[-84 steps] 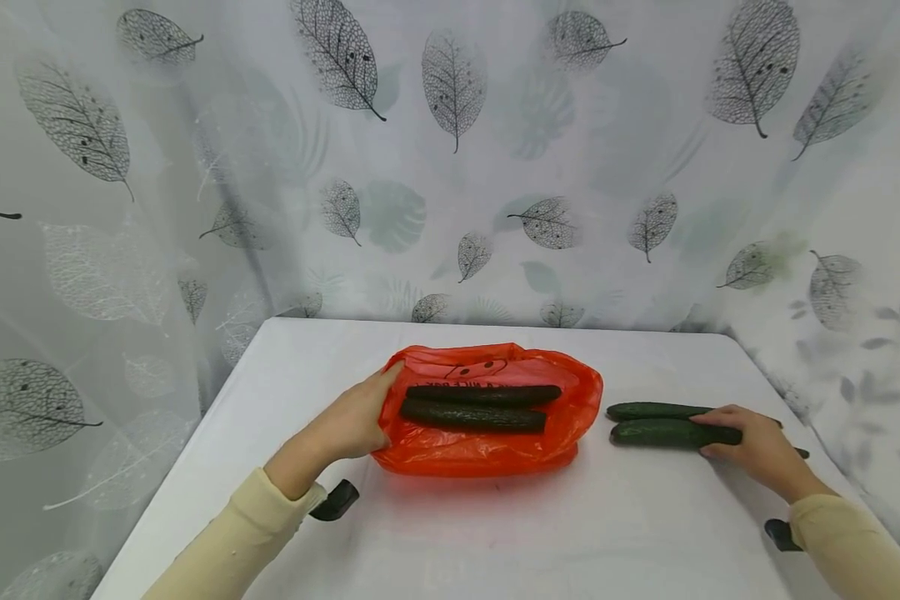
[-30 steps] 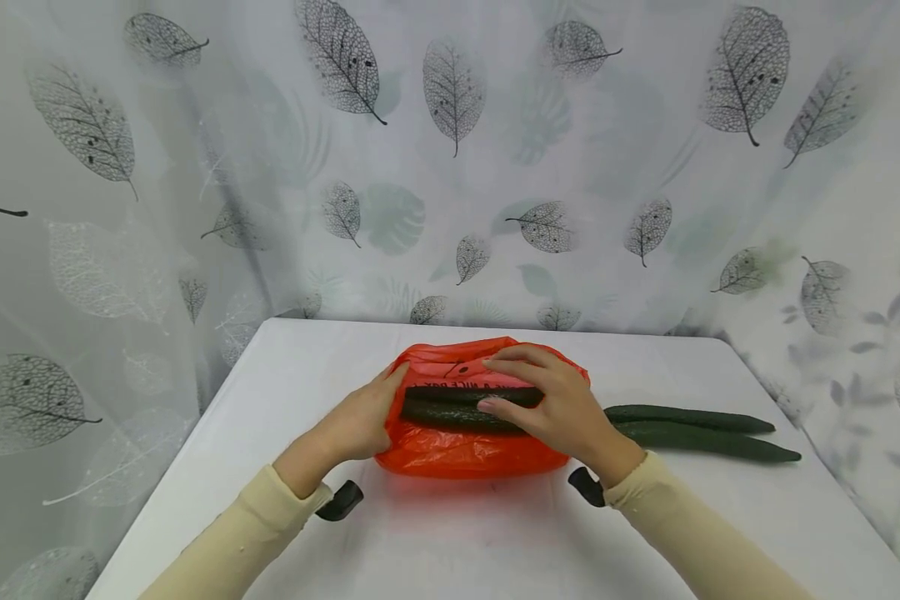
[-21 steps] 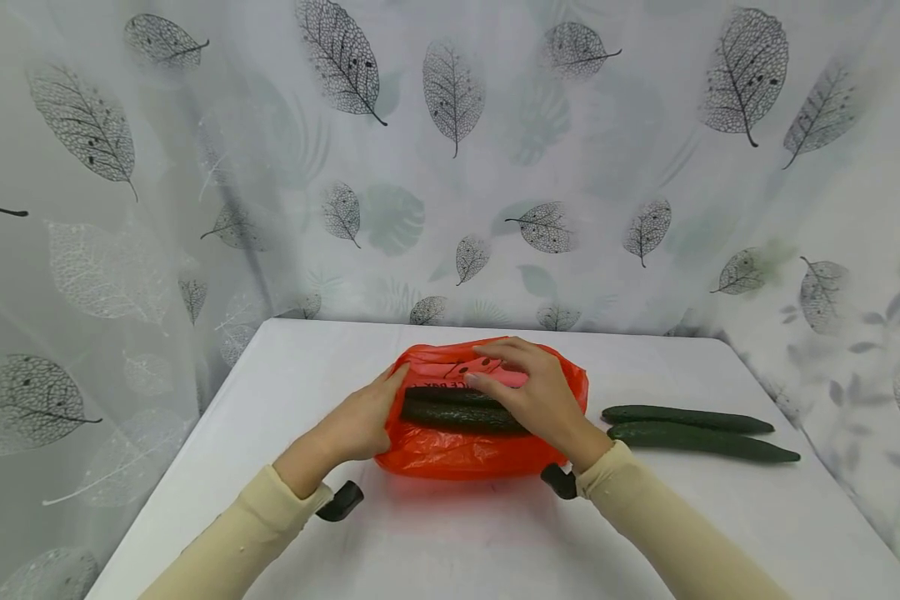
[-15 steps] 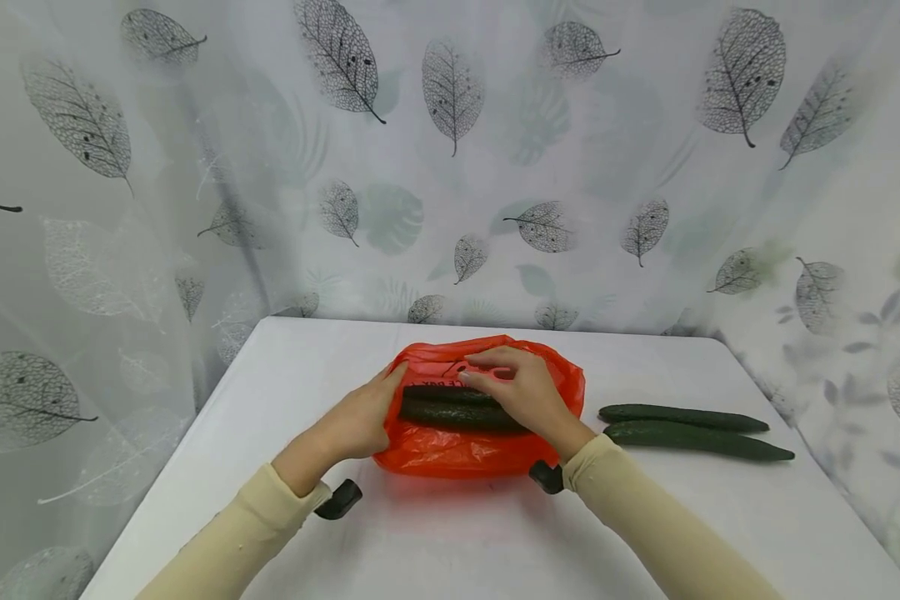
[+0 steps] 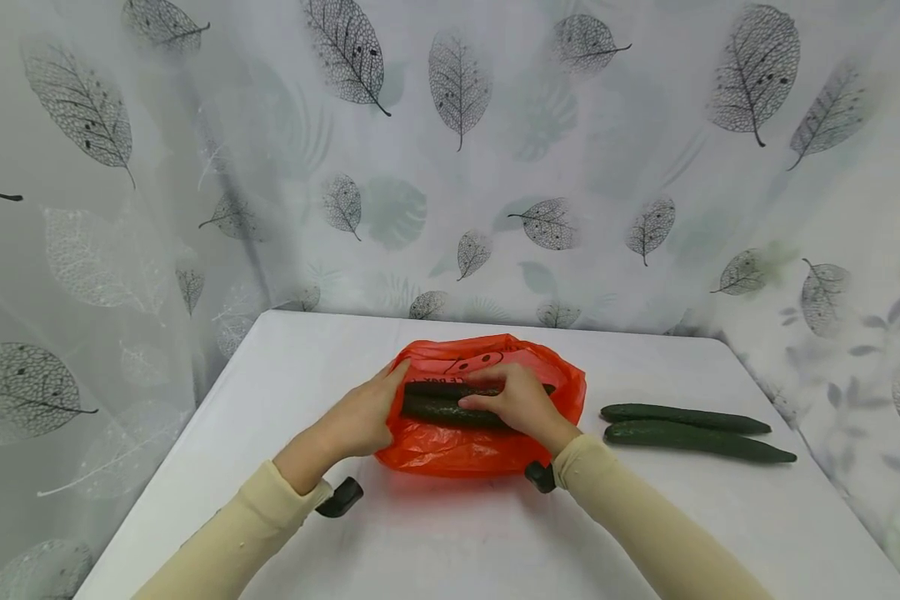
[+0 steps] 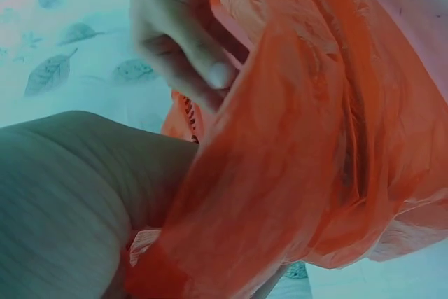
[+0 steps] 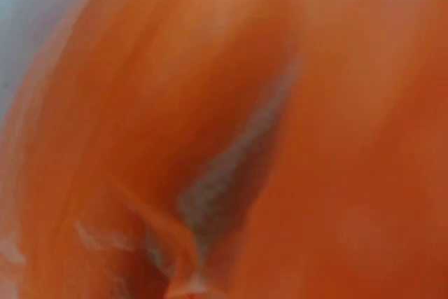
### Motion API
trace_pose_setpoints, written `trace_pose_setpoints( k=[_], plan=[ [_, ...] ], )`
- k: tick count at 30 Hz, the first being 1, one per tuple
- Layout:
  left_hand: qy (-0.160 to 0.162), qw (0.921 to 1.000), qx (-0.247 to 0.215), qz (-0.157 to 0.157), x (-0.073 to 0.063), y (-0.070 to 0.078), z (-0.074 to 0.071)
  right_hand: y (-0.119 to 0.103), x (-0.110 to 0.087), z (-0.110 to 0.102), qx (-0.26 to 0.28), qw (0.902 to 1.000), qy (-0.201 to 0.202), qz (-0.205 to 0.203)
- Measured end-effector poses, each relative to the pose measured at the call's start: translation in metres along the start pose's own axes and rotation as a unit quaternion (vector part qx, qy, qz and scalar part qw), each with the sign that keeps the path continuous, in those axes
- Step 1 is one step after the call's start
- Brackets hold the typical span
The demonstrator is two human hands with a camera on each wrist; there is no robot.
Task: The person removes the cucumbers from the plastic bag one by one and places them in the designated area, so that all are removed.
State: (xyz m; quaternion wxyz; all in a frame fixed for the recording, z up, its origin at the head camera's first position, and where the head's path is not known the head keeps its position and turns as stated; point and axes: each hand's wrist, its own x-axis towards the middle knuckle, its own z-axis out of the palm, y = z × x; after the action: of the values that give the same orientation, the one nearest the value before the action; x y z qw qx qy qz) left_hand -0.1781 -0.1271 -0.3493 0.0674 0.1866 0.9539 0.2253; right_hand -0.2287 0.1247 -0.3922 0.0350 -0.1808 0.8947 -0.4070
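On the table, a red plastic bag (image 5: 480, 454) lies with its mouth spread. Inside it are two dark green cucumbers, the rear cucumber (image 5: 435, 390) and the front cucumber (image 5: 438, 410). My left hand (image 5: 348, 425) grips the bag's left rim, fingers inside and partly hidden by plastic. My right hand (image 5: 521, 404) reaches into the bag over the cucumbers, its thumb and loosely bent fingers apart. In the left wrist view the right hand (image 6: 178, 33) appears above the bag (image 6: 280, 138). The right wrist view is mostly blurred plastic (image 7: 350, 138).
Two more cucumbers lie side by side to the bag's right, a rear one (image 5: 686, 417) and a front one (image 5: 697, 439). The white table (image 5: 450, 542) has a leaf-patterned curtain (image 5: 450, 167) behind it. A dark wrist device (image 5: 340, 497) shows under the left sleeve.
My right hand has gone from the cucumbers on the right to those in the bag, rising a little, then lowering. My left hand has stayed at the bag's rim.
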Motion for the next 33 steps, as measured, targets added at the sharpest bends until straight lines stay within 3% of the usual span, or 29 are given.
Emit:
trace_pose_setpoints(
  k=[5,14,27,33],
  plan=[
    [0.000,1.0000,0.005,0.003,0.001,-0.001,0.000,0.006,0.001,0.007,-0.019,0.9995,-0.018,0.020],
    [0.002,0.9999,0.006,0.012,0.002,-0.003,0.000,0.016,0.002,0.016,-0.111,0.9920,-0.016,0.057],
    [-0.002,1.0000,0.006,0.007,0.001,-0.003,0.000,0.024,0.005,0.022,-0.132,0.9894,-0.020,0.056],
    [-0.001,1.0000,0.003,0.009,0.001,-0.003,0.000,0.025,0.002,0.027,-0.125,0.9897,-0.042,0.056]
  ],
)
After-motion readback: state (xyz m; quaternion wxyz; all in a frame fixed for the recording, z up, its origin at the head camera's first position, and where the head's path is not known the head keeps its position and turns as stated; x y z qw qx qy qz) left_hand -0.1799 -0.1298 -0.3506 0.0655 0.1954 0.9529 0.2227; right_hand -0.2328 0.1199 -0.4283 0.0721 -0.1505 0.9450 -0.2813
